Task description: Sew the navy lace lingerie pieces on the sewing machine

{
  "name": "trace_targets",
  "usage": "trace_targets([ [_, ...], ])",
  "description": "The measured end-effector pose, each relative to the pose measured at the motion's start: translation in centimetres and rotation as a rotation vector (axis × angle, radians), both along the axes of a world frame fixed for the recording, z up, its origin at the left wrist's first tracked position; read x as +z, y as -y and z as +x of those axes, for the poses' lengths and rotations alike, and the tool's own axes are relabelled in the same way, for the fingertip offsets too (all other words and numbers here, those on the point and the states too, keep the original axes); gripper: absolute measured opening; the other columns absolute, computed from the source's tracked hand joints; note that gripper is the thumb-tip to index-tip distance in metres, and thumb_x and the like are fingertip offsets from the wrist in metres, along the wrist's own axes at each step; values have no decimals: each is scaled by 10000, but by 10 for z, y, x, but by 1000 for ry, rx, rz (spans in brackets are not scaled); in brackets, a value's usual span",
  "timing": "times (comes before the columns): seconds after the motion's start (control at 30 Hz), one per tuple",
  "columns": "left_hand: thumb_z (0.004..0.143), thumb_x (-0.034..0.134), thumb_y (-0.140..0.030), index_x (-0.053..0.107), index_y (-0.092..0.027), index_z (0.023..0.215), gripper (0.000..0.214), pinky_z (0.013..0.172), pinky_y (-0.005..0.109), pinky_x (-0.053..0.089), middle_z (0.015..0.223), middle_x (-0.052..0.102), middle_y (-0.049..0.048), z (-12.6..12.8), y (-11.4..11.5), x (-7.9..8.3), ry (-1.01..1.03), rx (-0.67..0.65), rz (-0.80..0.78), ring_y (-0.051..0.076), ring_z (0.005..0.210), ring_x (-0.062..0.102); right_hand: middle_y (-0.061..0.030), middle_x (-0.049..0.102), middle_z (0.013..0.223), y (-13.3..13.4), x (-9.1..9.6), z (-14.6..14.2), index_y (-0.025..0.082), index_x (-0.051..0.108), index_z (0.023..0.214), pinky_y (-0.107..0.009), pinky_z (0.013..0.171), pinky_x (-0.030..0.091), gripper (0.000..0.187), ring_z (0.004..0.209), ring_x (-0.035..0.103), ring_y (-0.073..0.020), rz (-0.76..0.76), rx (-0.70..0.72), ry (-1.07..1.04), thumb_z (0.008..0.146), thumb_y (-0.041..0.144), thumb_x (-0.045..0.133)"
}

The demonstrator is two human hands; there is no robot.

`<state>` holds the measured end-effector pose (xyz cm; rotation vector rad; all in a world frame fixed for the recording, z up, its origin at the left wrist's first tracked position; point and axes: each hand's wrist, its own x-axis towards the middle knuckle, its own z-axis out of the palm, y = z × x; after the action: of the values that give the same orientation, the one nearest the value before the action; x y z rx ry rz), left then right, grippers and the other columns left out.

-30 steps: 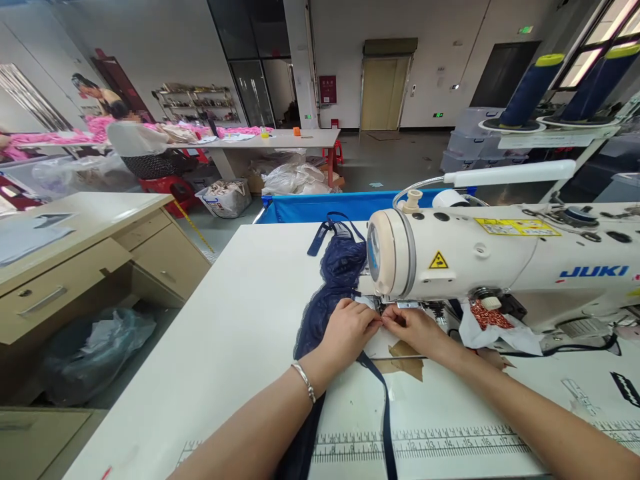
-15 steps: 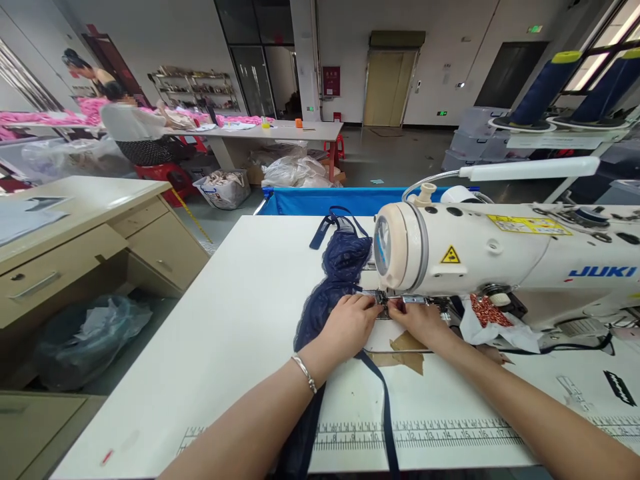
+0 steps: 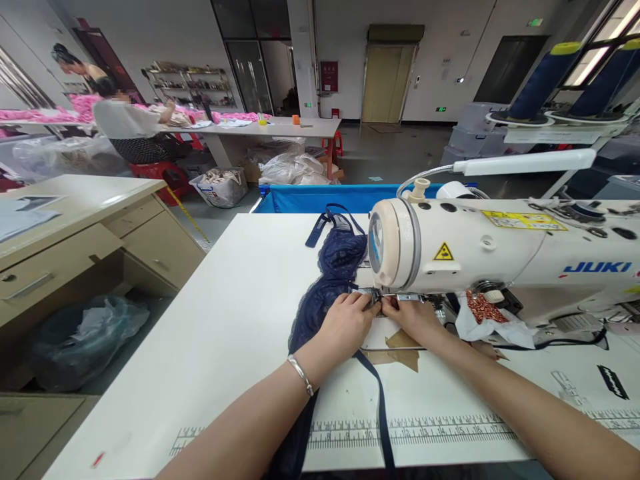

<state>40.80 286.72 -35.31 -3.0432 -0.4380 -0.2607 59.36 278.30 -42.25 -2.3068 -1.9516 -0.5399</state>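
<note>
A navy lace bra (image 3: 316, 303) lies along the left side of the sewing machine (image 3: 445, 247), its straps trailing to the table's front edge. My left hand (image 3: 350, 323) rests over the bra's inner edge, fingers bent and closed on the fabric beside the presser foot (image 3: 377, 295). From the other side, my right hand (image 3: 410, 319) has its thumb and fingertips pinched together close under the needle area. What those fingertips hold is hidden. A narrow navy strap (image 3: 383, 407) runs down from beneath my left wrist.
Brown tape (image 3: 403, 350) is stuck on the machine bed. A printed ruler (image 3: 430, 433) crosses the white tabletop (image 3: 230, 340), with a razor blade (image 3: 613, 382) at right. Thread cones (image 3: 543, 83) stand behind the machine. Two people (image 3: 127, 123) are at a far table; a desk (image 3: 95, 227) stands left.
The whole view has shifted slightly, so everything sits a little further left and higher. Both hands stay at the presser foot with almost the same grip.
</note>
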Motion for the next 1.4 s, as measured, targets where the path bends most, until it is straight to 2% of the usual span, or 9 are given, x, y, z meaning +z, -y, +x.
trace_targets([
  [0.13,981,412,-209,601,-223,1198,288,864,398,458,1186,611,56,3,1,1,-13,30,7,240,1037,568,-18,643,831,1,-10,8,346,606,1177,-269,486,206,434,498,481,-100,-10,96,147,944,96,338],
  [0.3,981,424,-210,580,-220,1243,305,872,398,469,1218,609,70,3,3,1,-23,25,22,250,1077,568,-16,639,839,2,-11,6,332,594,1183,-269,492,247,451,494,476,-100,31,140,200,920,58,350],
  [0.53,971,445,-198,578,-220,1236,297,877,414,488,1226,615,71,4,4,0,-34,27,36,262,1095,575,-24,625,903,11,6,-15,318,591,1170,-280,573,358,433,603,539,-128,62,13,274,933,50,348],
  [0.8,967,446,-172,542,-181,1281,328,925,413,485,1252,608,86,4,6,-3,-30,10,63,263,1147,557,-22,642,949,10,6,-12,334,594,1191,-290,585,410,460,616,565,-152,50,31,241,934,59,329],
  [0.97,975,430,-181,582,-182,1216,285,919,414,489,1226,618,83,6,6,-1,-44,28,63,259,1136,563,-44,660,981,12,3,-11,308,574,1225,-300,578,465,481,636,586,-170,61,52,270,928,45,303],
  [1.1,976,423,-177,582,-182,1215,287,903,410,493,1215,618,79,7,7,0,-54,33,68,261,1128,565,-76,665,1097,13,-1,-3,298,513,1322,-287,577,508,526,760,633,-201,40,108,211,918,35,303],
  [1.23,978,412,-174,561,-188,1258,317,882,405,494,1180,622,78,8,8,2,-63,35,82,259,1106,572,-69,705,1009,9,15,3,314,556,1291,-293,649,537,531,740,649,-197,-19,128,45,923,24,306],
  [1.4,989,398,-190,579,-183,1242,311,856,406,491,1092,641,77,9,9,3,-72,47,76,259,1065,582,-58,731,944,1,50,-3,267,688,1090,-282,744,529,359,819,674,-203,-88,36,-214,959,146,377],
])
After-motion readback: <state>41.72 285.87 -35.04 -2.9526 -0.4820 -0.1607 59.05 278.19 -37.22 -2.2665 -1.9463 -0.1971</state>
